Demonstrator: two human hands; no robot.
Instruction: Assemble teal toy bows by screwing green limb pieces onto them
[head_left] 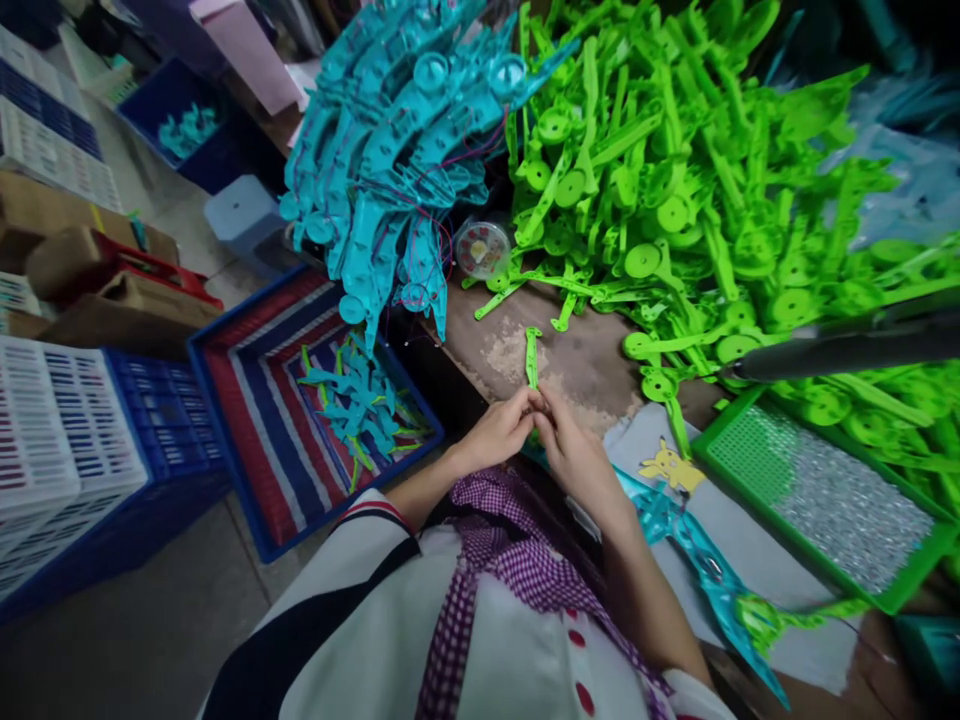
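Observation:
My left hand (497, 432) and my right hand (570, 452) meet at the near edge of a worn brown table (577, 350), fingers pinched together. Between them they hold a slim green plastic strip (532, 357) that sticks up and away from me. Under my right forearm lies a teal plastic part (701, 550) joined to a green one, resting on a grey cloth with a yellow cartoon figure (670, 466).
A heap of green plastic parts (697, 190) fills the table's far right; a stack of teal parts with thin wires (397, 140) stands at the far left. A green tray of small silver pieces (821, 495) sits right. A blue crate (300, 400) with finished parts stands on the floor left.

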